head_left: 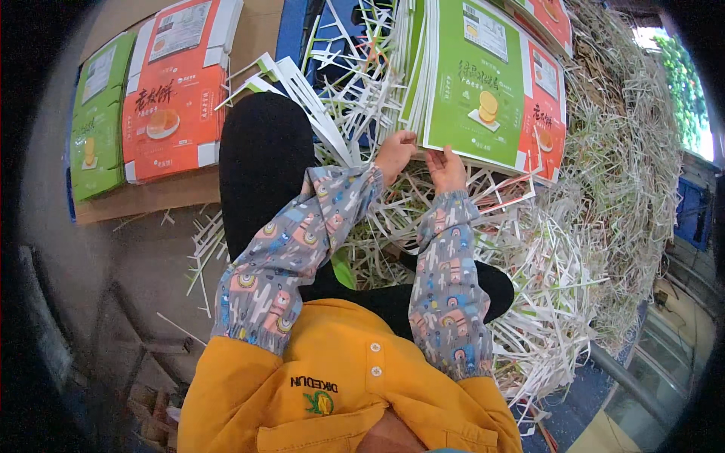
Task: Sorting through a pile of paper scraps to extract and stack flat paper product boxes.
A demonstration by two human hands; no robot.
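In front of me lies a stack of printed cardboard sheets (pixel 453 94), green on the left and orange-red on the right, with white borders and pictures of round cakes. My right hand (pixel 446 170) is closed on the stack's near edge, thumb and fingers pressed together there. Just left of it, my left hand (pixel 394 156) is closed at the near left corner, its fingertips against the sheet edges. Thin white and green paper offcuts (pixel 362 106) hang along the stack's left side. Patterned grey sleeve covers reach both wrists.
A big heap of shredded paper strips (pixel 604 166) rises at the right, spilling nearer as loose strips (pixel 536 302). To the left, trimmed orange-red cartons (pixel 172 113) and green cartons (pixel 98 143) lie stacked on brown cardboard (pixel 143 202). My black-clad knee (pixel 264 151) stands between both stacks.
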